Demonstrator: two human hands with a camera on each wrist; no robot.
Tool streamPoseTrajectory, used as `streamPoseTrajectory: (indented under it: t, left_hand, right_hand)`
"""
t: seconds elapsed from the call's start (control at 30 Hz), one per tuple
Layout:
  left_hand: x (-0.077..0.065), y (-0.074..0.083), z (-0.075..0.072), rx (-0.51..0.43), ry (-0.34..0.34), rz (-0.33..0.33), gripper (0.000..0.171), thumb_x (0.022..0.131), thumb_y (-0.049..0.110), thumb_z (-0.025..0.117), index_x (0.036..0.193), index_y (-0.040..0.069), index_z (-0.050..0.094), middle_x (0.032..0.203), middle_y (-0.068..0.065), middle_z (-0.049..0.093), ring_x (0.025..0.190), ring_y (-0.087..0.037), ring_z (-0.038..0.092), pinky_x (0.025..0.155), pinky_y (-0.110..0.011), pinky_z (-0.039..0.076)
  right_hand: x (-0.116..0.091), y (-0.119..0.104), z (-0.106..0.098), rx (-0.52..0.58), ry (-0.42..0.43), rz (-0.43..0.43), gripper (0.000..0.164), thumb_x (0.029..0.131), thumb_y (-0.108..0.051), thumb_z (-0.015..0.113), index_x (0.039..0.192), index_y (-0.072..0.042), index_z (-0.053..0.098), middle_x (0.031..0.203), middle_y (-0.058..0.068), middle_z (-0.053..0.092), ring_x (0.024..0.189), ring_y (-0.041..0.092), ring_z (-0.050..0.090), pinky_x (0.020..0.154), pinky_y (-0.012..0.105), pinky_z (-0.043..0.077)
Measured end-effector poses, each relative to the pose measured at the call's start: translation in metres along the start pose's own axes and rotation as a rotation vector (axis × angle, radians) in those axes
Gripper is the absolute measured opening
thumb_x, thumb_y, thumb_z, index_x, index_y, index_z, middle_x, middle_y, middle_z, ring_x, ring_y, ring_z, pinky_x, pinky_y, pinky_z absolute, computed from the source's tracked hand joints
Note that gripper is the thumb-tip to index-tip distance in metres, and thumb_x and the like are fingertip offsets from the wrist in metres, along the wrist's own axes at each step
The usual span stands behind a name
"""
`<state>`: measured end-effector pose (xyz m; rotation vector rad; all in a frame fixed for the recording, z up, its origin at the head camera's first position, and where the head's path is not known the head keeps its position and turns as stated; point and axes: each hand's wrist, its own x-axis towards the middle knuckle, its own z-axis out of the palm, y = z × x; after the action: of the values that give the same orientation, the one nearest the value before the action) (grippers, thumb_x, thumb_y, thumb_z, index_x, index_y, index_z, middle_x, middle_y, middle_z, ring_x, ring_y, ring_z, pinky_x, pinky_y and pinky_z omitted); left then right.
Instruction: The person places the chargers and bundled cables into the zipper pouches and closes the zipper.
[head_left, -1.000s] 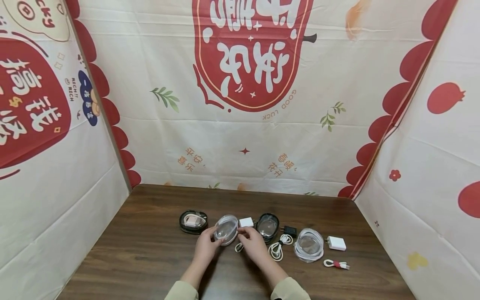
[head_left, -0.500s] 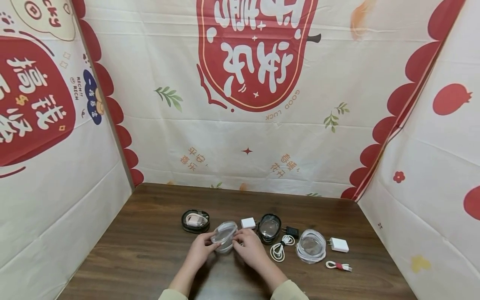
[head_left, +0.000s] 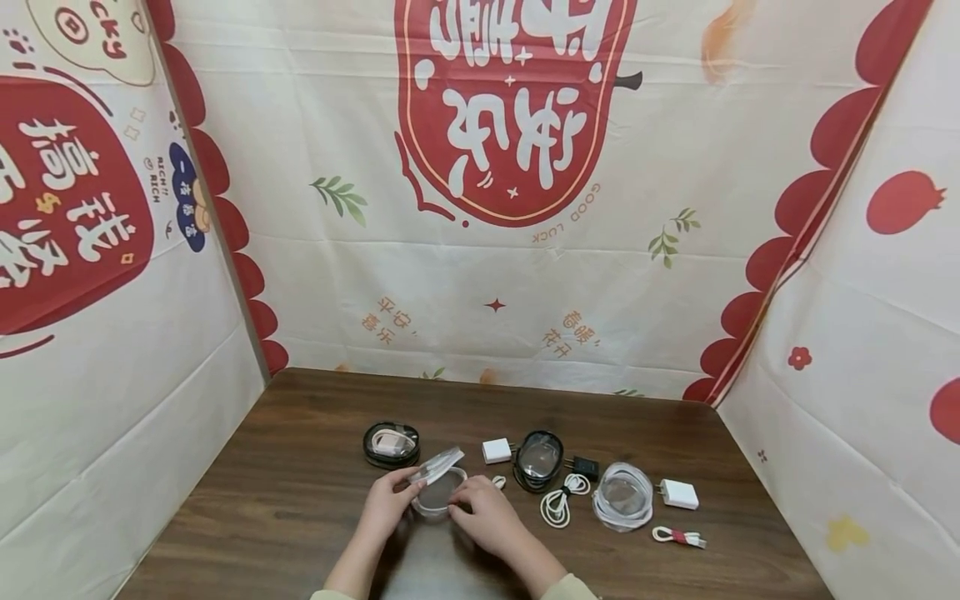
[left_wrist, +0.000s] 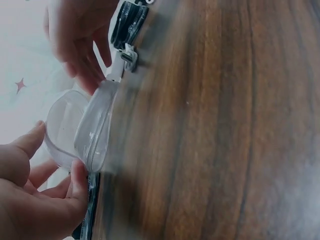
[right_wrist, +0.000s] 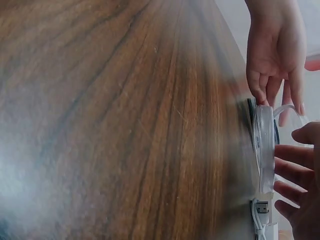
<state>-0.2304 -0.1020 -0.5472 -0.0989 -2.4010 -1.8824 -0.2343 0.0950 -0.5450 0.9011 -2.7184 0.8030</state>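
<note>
A clear oval zip case (head_left: 433, 510) sits on the wooden table with its lid (head_left: 441, 465) tilted up on the far left side. My left hand (head_left: 384, 507) pinches the case at its left end, thumb and fingers at the raised lid. In the left wrist view the lid (left_wrist: 65, 127) stands apart from the case body (left_wrist: 97, 130). My right hand (head_left: 489, 515) is at the opposite end; in the right wrist view its extended fingers (right_wrist: 295, 159) touch the side of the case. A white cable (head_left: 498, 482) lies partly hidden behind that hand.
A black case (head_left: 392, 444) with a pale charger and cable inside lies left. To the right are a white charger (head_left: 496, 451), black case (head_left: 538, 461), black charger (head_left: 582, 468), white cable (head_left: 558, 504), clear case (head_left: 622, 497), another white charger (head_left: 678, 494) and red-tied cable (head_left: 678, 537).
The clear case has come down and nearer the person. Its lid has swung up, away from the body, with the left hand at it; the right hand has moved along with the case.
</note>
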Motion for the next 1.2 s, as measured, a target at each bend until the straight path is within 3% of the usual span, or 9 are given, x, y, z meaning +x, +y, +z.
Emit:
streamPoseTrajectory:
  t: [0.2,0.53,0.73,0.83,1.03,1.2]
  left_hand:
    - [-0.004,0.005,0.002,-0.08,0.045,-0.073,0.036,0.091,0.007,0.066,0.117,-0.017,0.059,0.098,-0.023,0.067,0.072,-0.024,0.063,0.06,-0.032,0.056]
    - [-0.006,0.011,0.011,-0.244,0.11,-0.172,0.043,0.094,0.005,0.062,0.125,-0.022,0.049,0.105,-0.024,0.062,0.08,-0.027,0.065,0.072,-0.036,0.058]
    - [-0.008,0.013,0.011,-0.251,0.118,-0.186,0.043,0.095,0.008,0.061,0.126,-0.02,0.049,0.107,-0.025,0.062,0.083,-0.028,0.065,0.076,-0.039,0.057]
    - [-0.007,0.011,0.011,-0.249,0.119,-0.183,0.043,0.095,0.008,0.061,0.125,-0.02,0.05,0.106,-0.026,0.062,0.083,-0.028,0.065,0.077,-0.04,0.057]
    - [-0.006,0.01,0.01,-0.227,0.115,-0.171,0.041,0.095,0.009,0.061,0.124,-0.019,0.052,0.109,-0.027,0.063,0.084,-0.03,0.066,0.077,-0.04,0.057]
    - [-0.006,0.009,0.01,-0.227,0.117,-0.178,0.041,0.095,0.01,0.062,0.123,-0.019,0.053,0.106,-0.024,0.064,0.082,-0.027,0.065,0.076,-0.04,0.057]
  right_hand:
    - [-0.003,-0.003,0.004,0.044,-0.044,0.045,0.014,0.089,-0.021,0.065,0.09,-0.012,0.076,0.09,-0.009,0.065,0.098,0.014,0.057,0.089,0.032,0.047]
    - [-0.009,-0.018,0.009,0.003,-0.066,0.0,0.014,0.088,-0.024,0.065,0.088,-0.014,0.075,0.09,-0.009,0.067,0.099,0.014,0.056,0.087,0.031,0.047]
    - [-0.014,-0.025,0.009,0.001,-0.094,-0.01,0.015,0.087,-0.025,0.065,0.092,-0.015,0.075,0.092,-0.01,0.067,0.098,0.013,0.057,0.087,0.03,0.047]
    - [-0.015,-0.027,0.006,0.053,-0.099,-0.006,0.016,0.088,-0.025,0.065,0.096,-0.015,0.075,0.096,-0.009,0.067,0.101,0.013,0.057,0.089,0.031,0.047]
    - [-0.016,-0.021,-0.005,0.181,-0.042,0.033,0.018,0.091,-0.021,0.065,0.104,-0.011,0.074,0.106,-0.001,0.067,0.105,0.018,0.058,0.092,0.037,0.047]
    - [-0.02,-0.001,-0.013,0.198,0.031,0.113,0.019,0.092,-0.017,0.064,0.105,-0.008,0.073,0.104,-0.002,0.067,0.101,0.019,0.058,0.088,0.039,0.047]
